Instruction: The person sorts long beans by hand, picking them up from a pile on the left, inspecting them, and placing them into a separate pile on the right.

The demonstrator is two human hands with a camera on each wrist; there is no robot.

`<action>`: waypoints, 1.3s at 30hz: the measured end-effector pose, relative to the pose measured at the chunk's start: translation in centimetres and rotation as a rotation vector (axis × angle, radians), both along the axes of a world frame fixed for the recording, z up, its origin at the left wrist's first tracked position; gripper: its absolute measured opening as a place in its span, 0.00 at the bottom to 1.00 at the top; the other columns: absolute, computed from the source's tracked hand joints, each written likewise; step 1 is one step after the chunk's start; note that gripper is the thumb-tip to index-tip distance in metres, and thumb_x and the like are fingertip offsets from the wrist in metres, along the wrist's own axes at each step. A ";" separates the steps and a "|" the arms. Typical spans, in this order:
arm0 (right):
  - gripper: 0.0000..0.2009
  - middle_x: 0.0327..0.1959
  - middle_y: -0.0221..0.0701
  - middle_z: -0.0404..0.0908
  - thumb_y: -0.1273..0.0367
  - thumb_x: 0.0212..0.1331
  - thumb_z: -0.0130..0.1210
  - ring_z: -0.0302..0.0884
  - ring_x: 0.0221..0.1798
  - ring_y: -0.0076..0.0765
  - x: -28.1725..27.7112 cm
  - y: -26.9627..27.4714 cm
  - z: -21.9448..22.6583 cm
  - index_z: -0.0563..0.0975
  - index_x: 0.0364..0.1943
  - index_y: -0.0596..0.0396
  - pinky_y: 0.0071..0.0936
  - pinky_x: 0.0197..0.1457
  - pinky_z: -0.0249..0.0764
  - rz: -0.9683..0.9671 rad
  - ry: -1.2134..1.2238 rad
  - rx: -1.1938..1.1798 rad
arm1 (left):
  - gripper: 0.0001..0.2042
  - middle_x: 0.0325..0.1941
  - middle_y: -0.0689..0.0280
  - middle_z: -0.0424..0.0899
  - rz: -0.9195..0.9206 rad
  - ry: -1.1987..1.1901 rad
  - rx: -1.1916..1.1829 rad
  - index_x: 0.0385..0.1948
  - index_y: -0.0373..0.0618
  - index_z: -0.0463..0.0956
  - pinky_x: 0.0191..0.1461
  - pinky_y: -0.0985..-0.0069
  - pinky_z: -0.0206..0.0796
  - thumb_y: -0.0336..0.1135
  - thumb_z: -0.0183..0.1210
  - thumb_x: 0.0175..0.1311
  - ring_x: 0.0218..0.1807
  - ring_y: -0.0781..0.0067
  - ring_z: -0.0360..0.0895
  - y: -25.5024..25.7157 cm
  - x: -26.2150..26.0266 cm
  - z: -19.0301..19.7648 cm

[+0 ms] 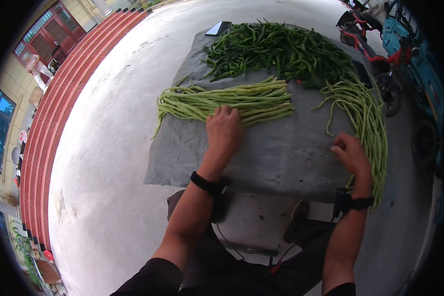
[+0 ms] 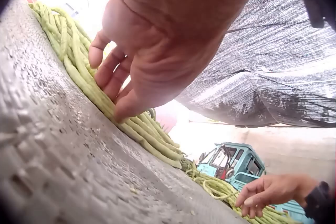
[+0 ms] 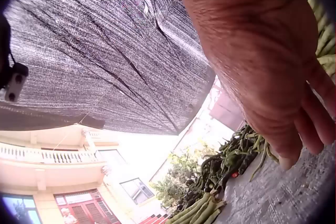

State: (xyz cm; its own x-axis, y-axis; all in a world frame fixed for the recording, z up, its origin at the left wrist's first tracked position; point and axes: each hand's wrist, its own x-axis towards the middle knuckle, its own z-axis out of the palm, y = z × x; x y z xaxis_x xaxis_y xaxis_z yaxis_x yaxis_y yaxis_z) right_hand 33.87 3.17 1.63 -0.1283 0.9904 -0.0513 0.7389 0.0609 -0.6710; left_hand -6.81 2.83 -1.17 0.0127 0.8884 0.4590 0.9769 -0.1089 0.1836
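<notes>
A sorted bundle of long green beans [image 1: 261, 93] lies sideways on a grey woven sheet [image 1: 281, 163]. My left hand [image 1: 224, 130] rests at its near side, fingertips and thumb on the beans in the left wrist view. Farther right, a looser heap of long beans [image 1: 372, 128] hangs along the sheet's right edge. Beside that heap is my right hand [image 1: 354, 155], its fingers loosely bent with nothing between them. In the right wrist view the right fingers [image 3: 310, 129] reach down close over the sheet.
A wide pile of green peppers [image 1: 281, 49] covers the far side, with a flat phone-like object [image 1: 217, 28] at its left corner. A blue three-wheeler [image 1: 414, 64] stands to the right. Red steps [image 1: 84, 64] rise at the left, and a dark shade net [image 3: 100, 50] hangs overhead.
</notes>
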 end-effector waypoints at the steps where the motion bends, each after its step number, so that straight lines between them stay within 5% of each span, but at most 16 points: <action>1: 0.11 0.35 0.42 0.86 0.70 0.61 0.69 0.85 0.38 0.44 0.1 0.0 -0.2 0.82 0.43 0.62 0.41 0.47 0.80 0.001 0.001 0.010 | 0.07 0.47 0.59 0.84 -0.007 -0.007 -0.004 0.38 0.46 0.82 0.55 0.52 0.69 0.30 0.64 0.59 0.56 0.52 0.81 -0.1 0.0 0.1; 7: 0.12 0.36 0.42 0.87 0.69 0.61 0.70 0.87 0.40 0.45 0.3 0.1 -0.1 0.82 0.44 0.62 0.42 0.48 0.81 0.016 0.011 -0.011 | 0.08 0.46 0.59 0.83 -0.021 -0.032 0.002 0.38 0.47 0.82 0.54 0.51 0.68 0.32 0.67 0.56 0.55 0.50 0.80 0.0 -0.1 0.1; 10: 0.09 0.32 0.34 0.83 0.73 0.65 0.66 0.83 0.31 0.30 0.3 0.2 -0.4 0.79 0.44 0.62 0.33 0.37 0.79 0.045 0.008 0.045 | 0.08 0.46 0.59 0.83 -0.045 -0.051 0.002 0.38 0.45 0.80 0.52 0.51 0.66 0.32 0.66 0.59 0.54 0.49 0.81 -0.1 0.0 0.7; 16: 0.08 0.33 0.32 0.83 0.73 0.67 0.65 0.81 0.31 0.27 -0.3 0.3 0.2 0.79 0.45 0.62 0.31 0.38 0.77 0.068 0.054 0.096 | 0.09 0.43 0.59 0.83 -0.172 -0.157 0.102 0.41 0.45 0.76 0.52 0.51 0.68 0.31 0.66 0.64 0.51 0.47 0.80 -1.2 1.0 3.0; 19: 0.10 0.35 0.37 0.86 0.73 0.65 0.67 0.83 0.35 0.35 -1.9 0.2 1.6 0.81 0.47 0.61 0.36 0.43 0.78 0.012 0.157 0.177 | 0.09 0.42 0.59 0.82 -0.240 -0.159 0.154 0.41 0.45 0.75 0.51 0.52 0.69 0.30 0.66 0.65 0.50 0.46 0.80 -1.5 1.8 3.5; 25: 0.12 0.44 0.32 0.83 0.76 0.64 0.67 0.78 0.30 0.27 -7.2 -1.2 4.2 0.82 0.50 0.55 0.30 0.37 0.75 0.045 0.202 0.512 | 0.09 0.41 0.61 0.79 -0.345 -0.126 0.175 0.42 0.47 0.75 0.50 0.56 0.68 0.29 0.66 0.65 0.47 0.51 0.80 -2.7 4.2 3.6; 34: 0.14 0.49 0.38 0.84 0.75 0.61 0.70 0.88 0.41 0.52 -11.8 -2.8 3.5 0.81 0.50 0.54 0.44 0.44 0.81 0.331 0.065 0.453 | 0.08 0.40 0.66 0.77 -0.436 -0.068 0.178 0.43 0.49 0.76 0.50 0.63 0.64 0.31 0.66 0.66 0.45 0.60 0.78 -3.9 6.3 3.1; 39: 0.12 0.47 0.39 0.85 0.76 0.61 0.69 0.88 0.43 0.55 -11.6 -2.8 3.5 0.80 0.46 0.55 0.45 0.46 0.82 0.286 0.072 0.376 | 0.09 0.41 0.65 0.78 -0.437 -0.115 0.186 0.43 0.49 0.77 0.50 0.62 0.66 0.30 0.67 0.65 0.46 0.60 0.78 -4.2 6.4 3.5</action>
